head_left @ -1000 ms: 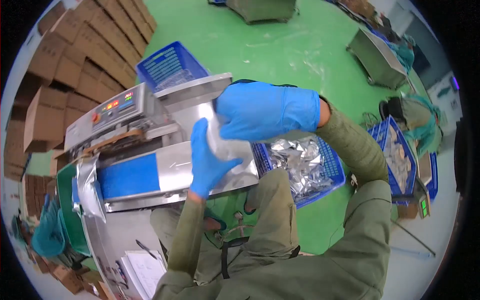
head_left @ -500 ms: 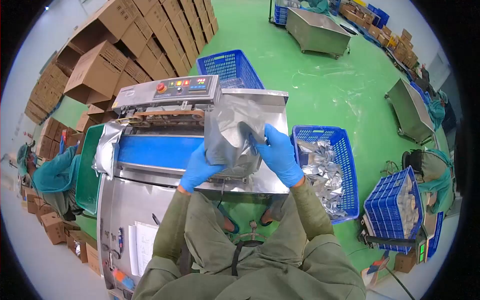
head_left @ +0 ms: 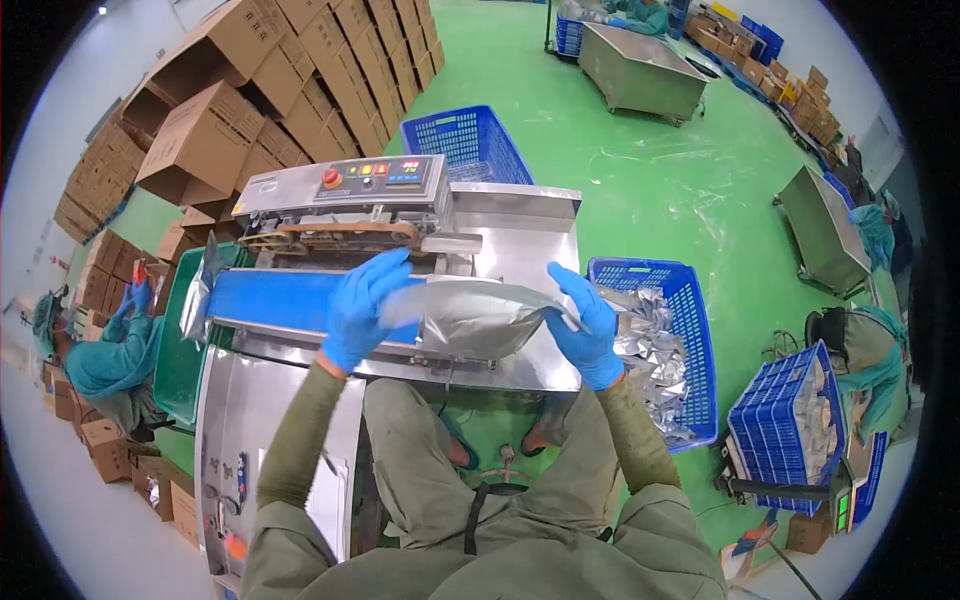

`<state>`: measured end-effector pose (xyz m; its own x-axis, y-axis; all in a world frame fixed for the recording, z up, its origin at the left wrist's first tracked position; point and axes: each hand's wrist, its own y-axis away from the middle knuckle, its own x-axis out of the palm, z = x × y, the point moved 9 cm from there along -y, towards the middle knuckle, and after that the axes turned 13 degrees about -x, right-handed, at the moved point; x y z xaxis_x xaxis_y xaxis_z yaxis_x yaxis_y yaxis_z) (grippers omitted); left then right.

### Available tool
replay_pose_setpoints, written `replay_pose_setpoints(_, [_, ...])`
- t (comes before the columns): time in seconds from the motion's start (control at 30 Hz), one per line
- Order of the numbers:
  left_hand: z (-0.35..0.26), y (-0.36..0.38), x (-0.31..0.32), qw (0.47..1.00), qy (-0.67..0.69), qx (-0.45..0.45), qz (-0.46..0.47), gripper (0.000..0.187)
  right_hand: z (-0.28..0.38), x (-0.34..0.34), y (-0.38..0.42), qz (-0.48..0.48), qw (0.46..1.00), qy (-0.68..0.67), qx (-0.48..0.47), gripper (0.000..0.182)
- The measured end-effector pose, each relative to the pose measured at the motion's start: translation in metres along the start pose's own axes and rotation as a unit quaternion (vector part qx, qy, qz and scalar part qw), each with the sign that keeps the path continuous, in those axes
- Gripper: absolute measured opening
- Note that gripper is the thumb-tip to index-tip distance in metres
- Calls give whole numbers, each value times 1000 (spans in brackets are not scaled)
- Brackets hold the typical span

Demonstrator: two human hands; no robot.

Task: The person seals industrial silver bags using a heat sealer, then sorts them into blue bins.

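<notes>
Both gloved hands, left hand (head_left: 362,308) and right hand (head_left: 588,325), have fingers closed on the foil pouch (head_left: 470,318) lying flat above the blue belt (head_left: 270,293); its mouth, probably creased, could seal crooked.

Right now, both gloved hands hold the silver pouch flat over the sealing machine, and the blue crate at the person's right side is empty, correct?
Not quite. The blue crate is not empty: the head view shows silver pouches piled in it. The rest stands: left hand and right hand hold the silver pouch flat over the sealing machine.

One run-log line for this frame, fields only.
left hand: holds foil pouch, flat over blue belt | right hand: grips pouch's other end | crate of pouches: at right
</notes>
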<state>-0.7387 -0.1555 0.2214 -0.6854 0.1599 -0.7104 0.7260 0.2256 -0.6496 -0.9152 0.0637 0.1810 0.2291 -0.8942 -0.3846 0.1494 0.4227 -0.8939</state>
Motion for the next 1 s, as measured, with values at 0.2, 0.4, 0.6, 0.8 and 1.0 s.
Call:
replay_pose_setpoints(0.2, [63, 16, 71, 835, 333, -437, -17, 17, -40, 26, 27, -82, 926, -134, 344, 20])
replay_pose_setpoints(0.4, [164, 59, 173, 814, 297, -499, 17, 32, -110, 111, 91, -67, 874, -181, 446, 33])
replay_pose_setpoints(0.6, [223, 62, 174, 834, 239, -497, 17, 35, -119, 158, 85, -77, 878, -168, 441, 37])
replay_pose_setpoints(0.8, [280, 79, 138, 825, 213, -523, 24, 29, -86, 237, 48, 84, 986, -12, 147, 12])
replay_pose_setpoints(1.0, [336, 128, 77, 791, 289, -532, 82, 31, -78, 104, 53, 34, 859, -141, 491, 40])
